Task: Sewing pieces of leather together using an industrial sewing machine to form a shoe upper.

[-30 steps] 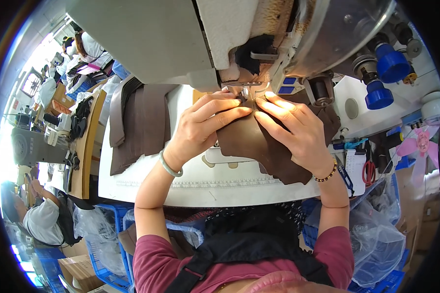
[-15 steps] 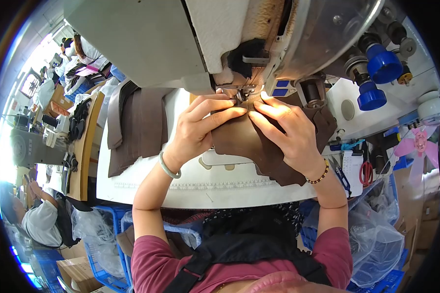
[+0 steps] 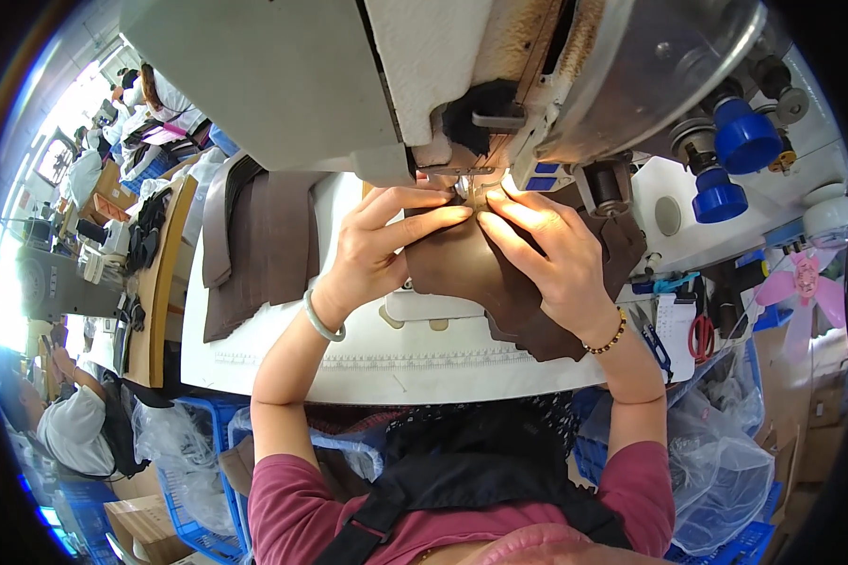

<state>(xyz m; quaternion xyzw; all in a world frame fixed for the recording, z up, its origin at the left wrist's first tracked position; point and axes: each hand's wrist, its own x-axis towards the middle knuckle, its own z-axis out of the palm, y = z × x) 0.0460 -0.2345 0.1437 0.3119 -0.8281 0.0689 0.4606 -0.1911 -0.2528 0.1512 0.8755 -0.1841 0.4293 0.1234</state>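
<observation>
Under the presser foot (image 3: 463, 186) of a sewing machine (image 3: 283, 85) lies a brown leather-like piece (image 3: 457, 268), lit by the machine's lamp. My left hand (image 3: 372, 240) grips it on the left of the foot, thumb and forefinger close together at its upper edge. From the other side my right hand (image 3: 556, 250) holds the same piece, fingertips on it just right of the foot. The two thumbs nearly meet below the foot. More brown material spreads under my right hand and beyond it. The needle tip is too small to make out.
A stack of brown cut pieces (image 3: 264, 245) lies left on the white table (image 3: 349, 379). Blue-knobbed thread tensioners (image 3: 721, 195) stand at the right, near red-handled scissors (image 3: 701, 337) and a small pink fan (image 3: 806, 278). Blue crates (image 3: 203, 508) flank my lap. Other people sit far left.
The view has shifted slightly. Both hands keep their hold beside the presser foot, and the brown piece has hardly moved.
</observation>
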